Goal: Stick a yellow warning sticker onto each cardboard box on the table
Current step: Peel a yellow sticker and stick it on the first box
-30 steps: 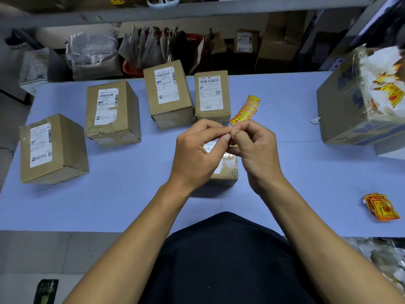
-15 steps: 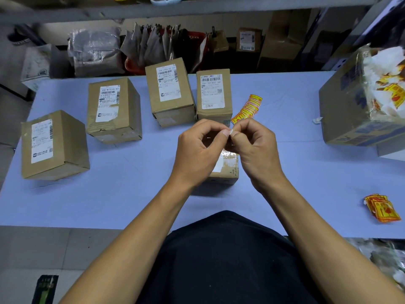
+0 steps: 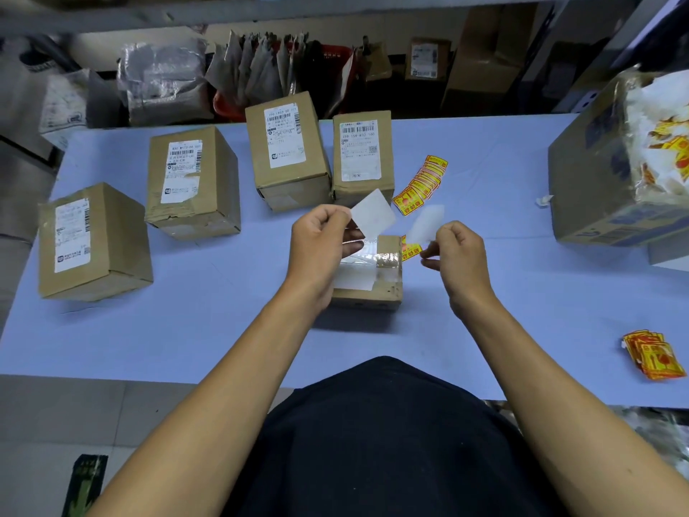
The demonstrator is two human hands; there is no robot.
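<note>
My left hand (image 3: 322,242) pinches a white rectangular backing sheet (image 3: 373,215) by its edge. A short gap to the right, my right hand (image 3: 460,255) pinches a blurred pale piece (image 3: 425,223) whose yellow and red end (image 3: 410,251) shows below it; it looks like a yellow warning sticker seen from its back. Both are held above a small taped cardboard box (image 3: 387,281) at the table's middle. Several larger labelled cardboard boxes stand behind: far left (image 3: 93,240), left (image 3: 194,181), centre (image 3: 287,151) and next to it (image 3: 363,158).
A fanned row of yellow stickers (image 3: 421,184) lies on the blue table (image 3: 522,278) behind my hands. Another sticker pile (image 3: 652,356) sits near the front right edge. A big open carton (image 3: 596,181) holding paper scraps stands at the right. Shelving and bags line the back.
My hands were pressed together over the small box, picking at one piece. Now they have drawn apart, each holding a separate layer, and the small box shows between them.
</note>
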